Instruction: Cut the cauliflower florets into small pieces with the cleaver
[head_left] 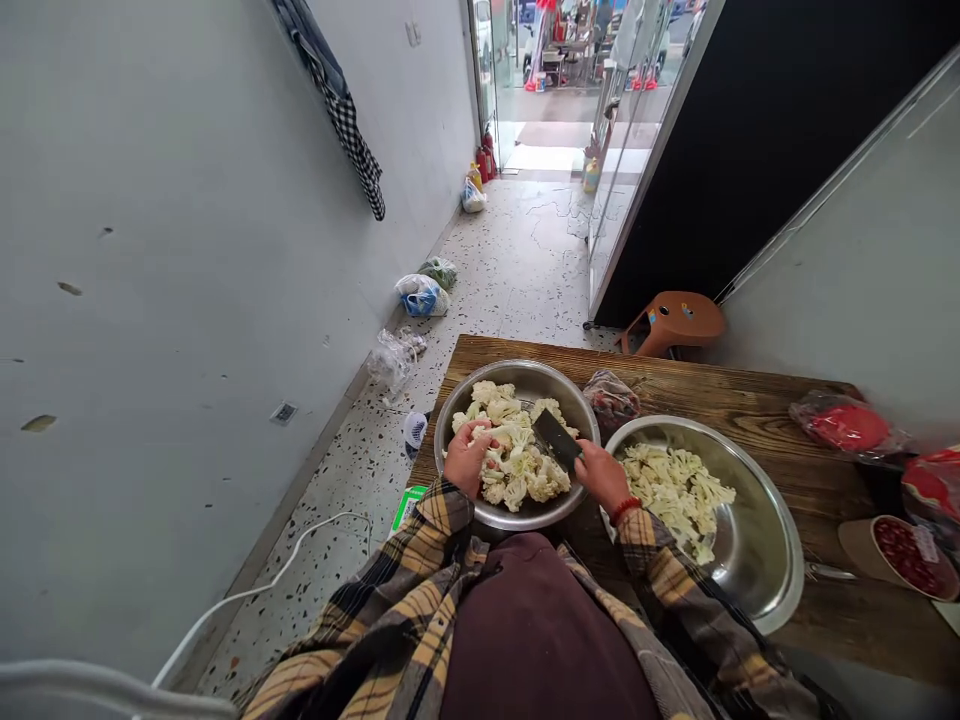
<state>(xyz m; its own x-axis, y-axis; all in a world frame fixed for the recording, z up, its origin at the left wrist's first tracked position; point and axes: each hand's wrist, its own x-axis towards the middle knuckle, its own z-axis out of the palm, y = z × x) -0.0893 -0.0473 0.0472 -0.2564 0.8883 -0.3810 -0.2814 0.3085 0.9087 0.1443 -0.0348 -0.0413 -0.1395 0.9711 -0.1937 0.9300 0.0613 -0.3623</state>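
Large pieces of cauliflower point(517, 470) fill a round steel basin point(445, 400) in front of me. My left hand point(466, 458) is at the basin's left side, its fingers curled on a piece of cauliflower. In my right hand point(602, 474) is a cleaver point(556, 438), its broad dark blade slanting over the cauliflower from the basin's right rim. A wider steel basin point(780, 560) stands on the right, holding small cut cauliflower florets point(671, 490); my right forearm passes over its left edge.
Both basins stand on a wooden table point(742, 395). Behind them lies a plastic bag point(611, 398) of dark red items. A paper tub point(900, 555) and a bagged red item point(847, 425) are at the right. Bags point(424, 296) line the wall; an orange stool point(679, 318) stands beyond the table.
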